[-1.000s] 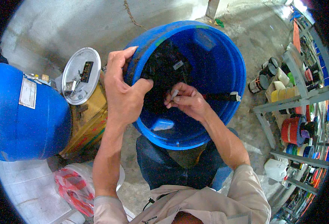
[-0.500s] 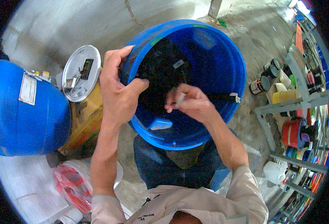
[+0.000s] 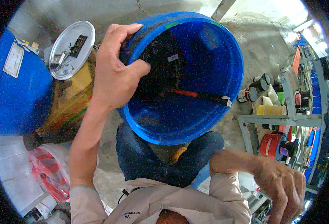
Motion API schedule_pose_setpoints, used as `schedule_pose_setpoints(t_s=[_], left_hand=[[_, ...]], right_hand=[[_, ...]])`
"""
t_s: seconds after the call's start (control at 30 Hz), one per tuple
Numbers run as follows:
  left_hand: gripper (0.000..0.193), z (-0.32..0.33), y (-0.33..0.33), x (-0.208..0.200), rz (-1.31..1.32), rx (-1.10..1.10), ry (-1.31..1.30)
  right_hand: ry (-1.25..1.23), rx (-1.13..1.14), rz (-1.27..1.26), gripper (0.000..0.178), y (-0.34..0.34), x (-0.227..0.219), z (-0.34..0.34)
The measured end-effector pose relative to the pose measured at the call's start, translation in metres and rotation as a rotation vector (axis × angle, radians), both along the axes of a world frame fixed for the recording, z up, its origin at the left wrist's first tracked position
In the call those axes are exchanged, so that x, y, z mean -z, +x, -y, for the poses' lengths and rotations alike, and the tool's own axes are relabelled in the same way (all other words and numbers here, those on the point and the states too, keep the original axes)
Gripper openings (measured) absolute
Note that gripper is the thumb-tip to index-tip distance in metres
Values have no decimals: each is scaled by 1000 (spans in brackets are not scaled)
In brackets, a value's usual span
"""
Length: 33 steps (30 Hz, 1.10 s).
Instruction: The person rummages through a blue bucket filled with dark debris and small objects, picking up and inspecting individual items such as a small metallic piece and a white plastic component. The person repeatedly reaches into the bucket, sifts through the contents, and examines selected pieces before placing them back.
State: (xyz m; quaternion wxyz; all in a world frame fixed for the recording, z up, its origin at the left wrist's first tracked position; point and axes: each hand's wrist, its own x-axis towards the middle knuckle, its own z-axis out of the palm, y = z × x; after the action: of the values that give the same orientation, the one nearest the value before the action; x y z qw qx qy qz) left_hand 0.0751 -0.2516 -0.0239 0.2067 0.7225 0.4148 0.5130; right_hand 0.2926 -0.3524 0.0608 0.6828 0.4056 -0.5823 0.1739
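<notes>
A blue plastic drum (image 3: 190, 134) stands tipped toward me between my knees, its round mouth facing up. My left hand (image 3: 116, 72) is closed on its left rim, fingers over the outside and thumb inside. Within the drum is a dark black mass (image 3: 155, 72) with a small pale tag (image 3: 172, 58); its kind is unclear. A red and black handle (image 3: 205, 95) with a whitish end runs from it toward the right wall. Away from the drum, at the lower right, my right hand (image 3: 280, 183) has curled fingers pointing down. Whatever they may hold is hidden.
Another blue drum (image 3: 19, 89) stands at the left. A white lid (image 3: 86, 37) with small parts lies on a yellow box (image 3: 69, 93). Near a red and clear plastic bag (image 3: 49, 168) are white boxes. Grey metal shelving (image 3: 280, 118) with spools and cans lines the right.
My right hand has left the drum's inside and swung down to the right, uncovering the red part of the handle. My left hand still grips the rim.
</notes>
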Motion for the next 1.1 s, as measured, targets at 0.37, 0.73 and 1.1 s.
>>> schedule_pose_setpoints(t_s=[0.37, 0.73, 1.1], left_hand=[[52, 2, 3, -4, 22, 25, -89], [51, 2, 3, 0, 43, 42, -57], [52, 3, 1, -2, 4, 28, -25]], right_hand=[[-238, -113, 377, 22, 11, 4, 29], [-220, 35, 147, 19, -2, 12, 28], [-212, -297, 516, 16, 30, 8, 34]])
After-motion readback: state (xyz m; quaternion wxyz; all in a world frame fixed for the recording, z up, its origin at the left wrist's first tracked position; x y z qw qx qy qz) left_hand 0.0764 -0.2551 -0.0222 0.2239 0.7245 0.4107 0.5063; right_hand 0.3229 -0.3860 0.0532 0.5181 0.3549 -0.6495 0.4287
